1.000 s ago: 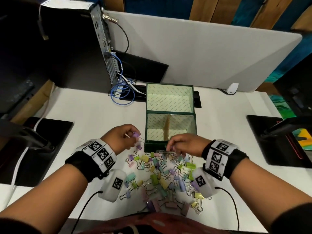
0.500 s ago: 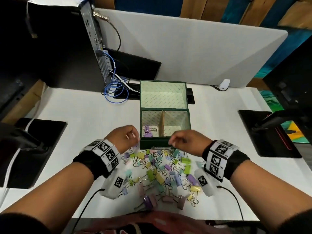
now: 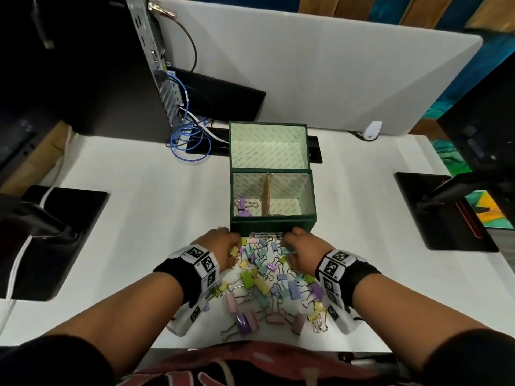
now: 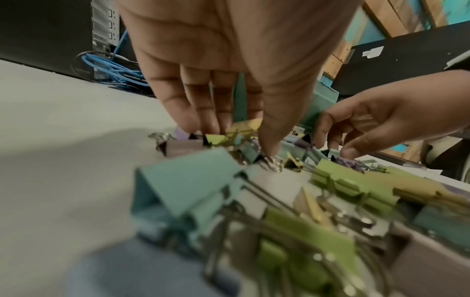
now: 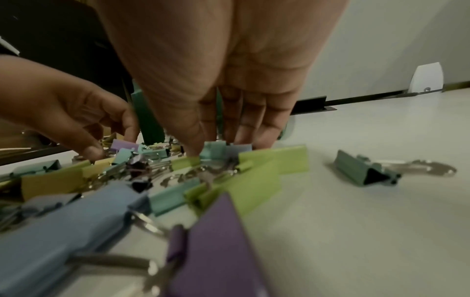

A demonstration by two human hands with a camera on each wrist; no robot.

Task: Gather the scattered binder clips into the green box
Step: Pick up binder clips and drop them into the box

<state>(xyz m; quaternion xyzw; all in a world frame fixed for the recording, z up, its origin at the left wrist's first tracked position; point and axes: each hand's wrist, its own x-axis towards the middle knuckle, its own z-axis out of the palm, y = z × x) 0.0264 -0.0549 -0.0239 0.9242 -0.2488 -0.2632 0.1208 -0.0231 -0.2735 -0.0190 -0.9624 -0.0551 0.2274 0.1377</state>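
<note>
Now both hands dip into the pile of pastel metal binder clips (image 3: 267, 280) on the white tabletop (image 3: 145, 218), just in front of the open green box (image 3: 271, 228): left hand (image 3: 220, 250) and right hand (image 3: 299, 253) reach down fingers-first, each grip closing but pinching nothing I can confirm. Early days, I'd say, with only purple clips (image 3: 243, 207) in the box's left compartment; next, each hand needs a firm pinch and a short lift over the front wall.

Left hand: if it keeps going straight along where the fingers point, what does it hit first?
The left hand points down into the binder clips; its fingertips are already at them, so a clip comes first, then the table. The green box stands just beyond.
</note>
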